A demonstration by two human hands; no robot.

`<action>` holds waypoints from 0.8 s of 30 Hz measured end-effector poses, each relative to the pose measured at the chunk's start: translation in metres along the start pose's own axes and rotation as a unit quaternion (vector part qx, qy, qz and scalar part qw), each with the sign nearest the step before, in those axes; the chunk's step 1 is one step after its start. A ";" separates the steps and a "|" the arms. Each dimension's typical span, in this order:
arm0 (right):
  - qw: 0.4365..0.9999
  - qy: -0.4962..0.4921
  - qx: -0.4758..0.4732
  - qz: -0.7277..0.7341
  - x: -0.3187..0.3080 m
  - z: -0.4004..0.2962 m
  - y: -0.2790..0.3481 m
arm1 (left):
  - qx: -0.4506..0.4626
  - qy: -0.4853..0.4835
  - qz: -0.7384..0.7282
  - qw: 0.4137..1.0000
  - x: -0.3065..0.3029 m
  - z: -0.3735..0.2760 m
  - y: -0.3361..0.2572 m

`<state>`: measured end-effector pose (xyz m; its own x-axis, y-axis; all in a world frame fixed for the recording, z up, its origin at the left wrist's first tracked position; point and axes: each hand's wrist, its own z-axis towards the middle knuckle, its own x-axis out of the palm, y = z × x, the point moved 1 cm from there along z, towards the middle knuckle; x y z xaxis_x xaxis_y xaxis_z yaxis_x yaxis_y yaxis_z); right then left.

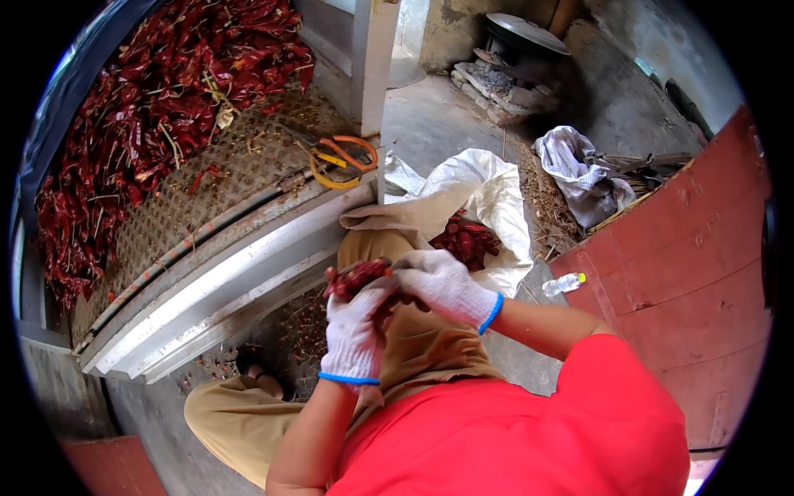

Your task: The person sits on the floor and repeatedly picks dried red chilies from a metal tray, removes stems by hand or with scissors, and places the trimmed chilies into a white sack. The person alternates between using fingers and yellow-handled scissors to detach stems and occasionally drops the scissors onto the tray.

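My left hand (356, 338), in a white knit glove with a blue cuff, is closed around a bunch of dried red chili peppers (358, 279) above my lap. My right hand (443, 282), gloved alike, has its fingertips at the right side of that bunch; whether they pinch a pepper is hard to see. Just beyond my hands, more red chilies (468, 242) lie inside a white woven sack (505, 217) with its mouth spread. Orange-and-yellow-handled scissors (341, 162) rest at the corner of the truck bed's metal floor (248, 155), beside a large heap of dried red chilies (167, 105).
The truck bed's metal edge (229, 297) runs close on the left. A plastic bottle with a yellow cap (563, 284) is at the right, by a red panel (682, 273). Farther off are a crumpled pale sack (577, 167) and a lidded pan (527, 34) on a stone hearth.
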<state>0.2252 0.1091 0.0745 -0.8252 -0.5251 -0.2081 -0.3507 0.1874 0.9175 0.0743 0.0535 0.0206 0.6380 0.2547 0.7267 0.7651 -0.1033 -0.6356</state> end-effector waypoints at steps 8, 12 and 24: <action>0.963 -0.223 0.075 0.127 -0.118 0.032 -0.095 | -0.174 0.136 0.142 0.965 0.102 0.064 0.027; 0.952 -0.214 0.185 0.115 -0.145 0.056 -0.162 | -0.163 0.048 0.112 0.979 0.081 0.082 0.037; 0.972 -0.226 -0.061 0.030 -0.140 0.064 -0.068 | -0.117 0.056 -0.129 0.983 -0.021 0.036 0.006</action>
<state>0.3365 0.2225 0.0193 -0.9625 -0.0928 -0.2548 -0.2631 0.0918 0.9604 0.0625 0.0816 -0.0082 0.4147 0.1953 0.8888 0.8937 -0.2715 -0.3573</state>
